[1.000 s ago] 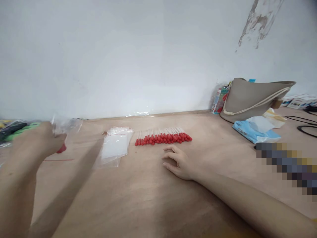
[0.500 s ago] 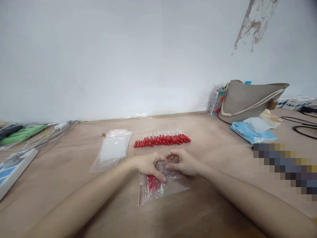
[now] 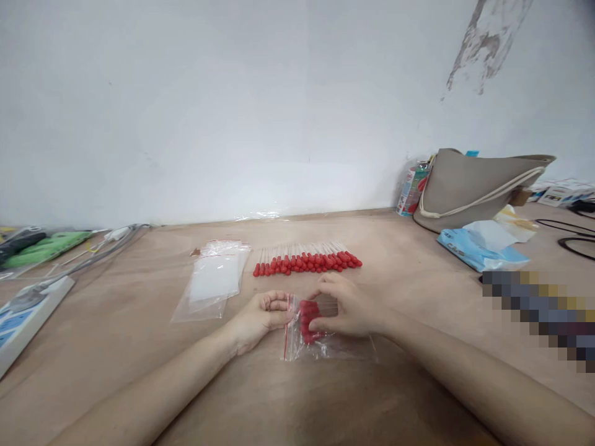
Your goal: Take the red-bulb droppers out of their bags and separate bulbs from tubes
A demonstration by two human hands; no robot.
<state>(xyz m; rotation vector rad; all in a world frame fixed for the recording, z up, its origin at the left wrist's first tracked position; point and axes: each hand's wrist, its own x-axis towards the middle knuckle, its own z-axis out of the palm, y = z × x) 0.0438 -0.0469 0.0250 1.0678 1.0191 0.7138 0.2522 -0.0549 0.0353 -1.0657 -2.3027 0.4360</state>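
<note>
A small clear zip bag [image 3: 325, 347] with a red seal strip lies on the wooden table [image 3: 297, 402], holding several red-tipped sticks bunched inside. My left hand [image 3: 260, 316] pinches the bag's left edge at the seal, fingers curled. My right hand [image 3: 346, 306] rests on top of the bag, thumb and fingers closed on it over the red tips. Just beyond the hands lies a row of several loose red-tipped sticks [image 3: 307, 260]. A stack of empty clear zip bags [image 3: 211, 282] sits to the left of that row.
A grey bag [image 3: 469, 186], a bottle [image 3: 411, 186] and a blue tissue pack [image 3: 478, 248] stand at the back right. A power strip [image 3: 23, 310], cables and green tools [image 3: 46, 248] lie at the left. A white wall rises behind the table.
My left hand came in from the far left with the filled bag and laid it on the table. Both hands now hold it, turned with the seal at the left.
</note>
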